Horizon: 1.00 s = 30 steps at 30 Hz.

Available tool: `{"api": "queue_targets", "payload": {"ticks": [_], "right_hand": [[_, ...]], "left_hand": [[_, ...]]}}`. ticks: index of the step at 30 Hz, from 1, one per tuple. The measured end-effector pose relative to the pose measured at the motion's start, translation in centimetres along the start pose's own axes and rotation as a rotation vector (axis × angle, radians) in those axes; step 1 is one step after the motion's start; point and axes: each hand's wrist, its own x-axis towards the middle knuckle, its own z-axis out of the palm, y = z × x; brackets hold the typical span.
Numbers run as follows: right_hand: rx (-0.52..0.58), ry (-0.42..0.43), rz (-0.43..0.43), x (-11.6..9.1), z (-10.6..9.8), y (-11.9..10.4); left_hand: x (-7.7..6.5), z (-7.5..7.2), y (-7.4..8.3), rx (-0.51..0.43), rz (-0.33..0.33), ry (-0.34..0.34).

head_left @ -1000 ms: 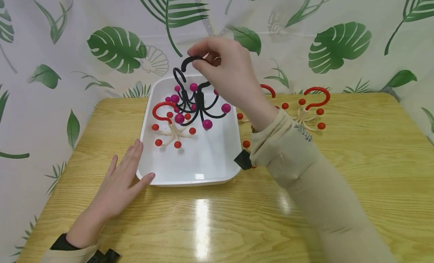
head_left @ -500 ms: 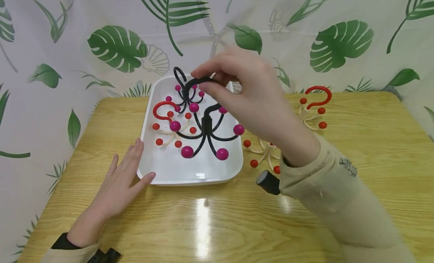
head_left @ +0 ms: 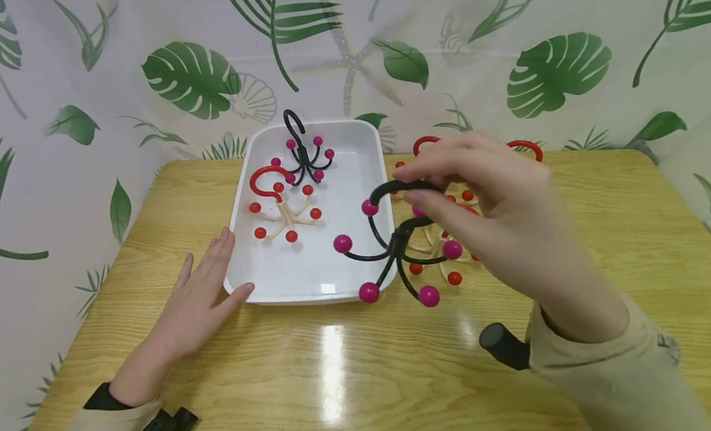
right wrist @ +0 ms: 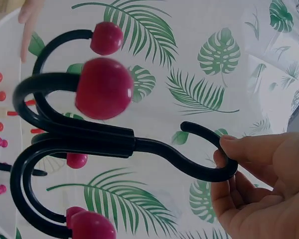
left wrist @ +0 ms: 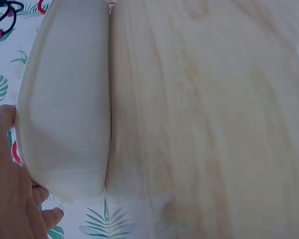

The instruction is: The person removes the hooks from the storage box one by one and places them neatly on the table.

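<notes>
My right hand (head_left: 500,227) pinches the hook of a black hanger (head_left: 397,241) between thumb and fingers. Several curved prongs tipped with magenta balls spread from its stem. In the head view it overlaps the right rim of a white plastic tray (head_left: 311,300). The right wrist view shows the curved hook end of this hanger (right wrist: 109,142) between the fingertips. At the tray's left side rests my left hand (head_left: 191,313), fingers extended along the rim, thumb at the front corner. Inside the tray are another black hanger (head_left: 302,156) and a cream hanger with a red hook (head_left: 285,215).
Right of the tray, more cream hangers with red balls lie on the wooden table (head_left: 605,233), partly hidden behind my right hand. One red hook (head_left: 426,142) shows above the hand, another red hook (head_left: 528,148) farther right. A leaf-patterned cloth (head_left: 472,17) hangs behind the table.
My right hand has carried the black hanger from over the tray's far part toward me and to the right, to the tray's right edge. The left hand has stayed in place.
</notes>
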Motion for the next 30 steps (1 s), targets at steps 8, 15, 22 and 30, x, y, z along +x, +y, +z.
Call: {"api": "queue_targets", "payload": {"ticks": [8,15,22,30], "right_hand": [[-0.02,-0.02,-0.05,-2.8,-2.7,0.5],[-0.146,-0.002,0.074,-5.5,-4.7,0.5],[-0.387,-0.031,0.172,-7.2,-6.4,0.7],[-0.621,-0.04,0.283,-9.3,-8.3,2.4]], "left_hand": [[-0.1,-0.1,0.0,-0.002,0.01,0.012],[0.0,0.0,0.0,-0.003,0.016,0.012],[0.0,0.1,-0.1,-0.011,0.005,0.006],[0.0,0.0,-0.1,-0.015,0.007,0.003]]}}
